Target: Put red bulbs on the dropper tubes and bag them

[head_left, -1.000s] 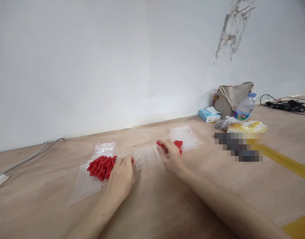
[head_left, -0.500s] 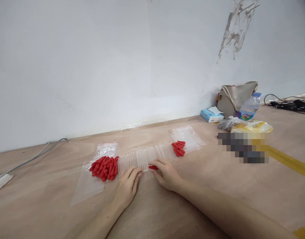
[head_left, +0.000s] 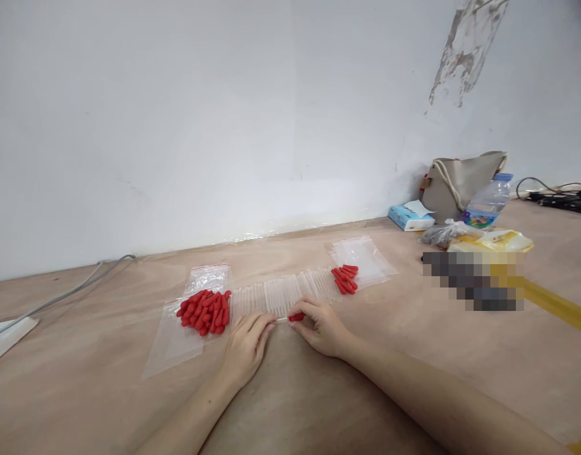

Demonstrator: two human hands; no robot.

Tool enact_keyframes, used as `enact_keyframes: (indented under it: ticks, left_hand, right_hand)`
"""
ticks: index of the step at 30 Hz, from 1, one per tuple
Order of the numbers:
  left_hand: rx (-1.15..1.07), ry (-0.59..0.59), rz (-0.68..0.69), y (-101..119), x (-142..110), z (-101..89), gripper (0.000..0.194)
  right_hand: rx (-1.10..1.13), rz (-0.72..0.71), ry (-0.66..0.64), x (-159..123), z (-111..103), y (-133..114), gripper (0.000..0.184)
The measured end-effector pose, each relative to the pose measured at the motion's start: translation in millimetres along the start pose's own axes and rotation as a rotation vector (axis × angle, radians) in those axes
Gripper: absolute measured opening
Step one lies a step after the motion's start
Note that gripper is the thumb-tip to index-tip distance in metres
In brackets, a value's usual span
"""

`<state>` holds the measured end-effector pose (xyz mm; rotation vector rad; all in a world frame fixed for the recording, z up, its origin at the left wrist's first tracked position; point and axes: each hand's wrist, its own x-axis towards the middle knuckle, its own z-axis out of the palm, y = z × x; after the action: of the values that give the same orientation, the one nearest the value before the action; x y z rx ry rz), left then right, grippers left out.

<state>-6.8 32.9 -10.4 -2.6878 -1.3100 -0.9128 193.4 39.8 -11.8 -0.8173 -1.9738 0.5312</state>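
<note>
Between the thumb and fingers of my right hand is a red rubber dropper bulb. My left hand pinches a thin clear dropper tube, whose end points at the bulb. The bulb and the tube's end are very close; whether they touch I cannot tell. Just beyond my hands lies a row of clear dropper tubes side by side. A heap of red bulbs is left of the row, on clear zip bags. A smaller group of red bulbs sits at its right end.
More clear zip bags lie at the right. Farther right are a tissue pack, a grey bag, a plastic bottle and a yellow packet. A grey cable runs along the left; a white wall stands behind.
My right hand has turned slightly and the bulb is tilted more. A short length of tube now shows between my hands. The whole view has shifted a little.
</note>
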Motion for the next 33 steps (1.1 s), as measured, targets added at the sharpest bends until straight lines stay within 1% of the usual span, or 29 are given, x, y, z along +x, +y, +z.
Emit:
enact_keyframes:
  ticks: [5, 10, 14, 20, 24, 29, 33]
  left_hand:
    - [0.006, 0.045, 0.009, -0.5, -0.5, -0.2, 0.02]
    - [0.01, 0.058, 0.06, -1.6, -0.2, 1.6, 0.019]
    - [-0.008, 0.089, 0.11, -2.1, 0.6, 1.6, 0.019]
    - [-0.126, 0.076, 0.161, -2.9, -0.9, 0.8, 0.026]
    - [-0.123, 0.072, 0.179, -5.2, -2.6, 1.2, 0.032]
    - [-0.116, 0.026, 0.206, -5.5, -2.6, -0.3, 0.034]
    - [-0.106, 0.005, 0.23, -4.8, -2.5, -1.8, 0.034]
  right_hand:
    - [-0.02, 0.019, 0.005, -1.0, 0.4, 1.4, 0.016]
    - [-0.013, -0.018, -0.038, -0.9, -0.1, 1.7, 0.018]
    - [0.0, -0.045, -0.033, 0.4, -0.4, 1.8, 0.019]
    - [0.0, -0.105, -0.01, 0.1, -1.0, 3.1, 0.018]
    - [-0.027, -0.147, 0.012, -0.7, -0.7, 4.3, 0.018]
    - [-0.095, -0.207, 0.025, -3.1, 0.4, 6.2, 0.018]
    - [-0.118, -0.222, -0.012, -4.5, -0.1, 6.3, 0.017]
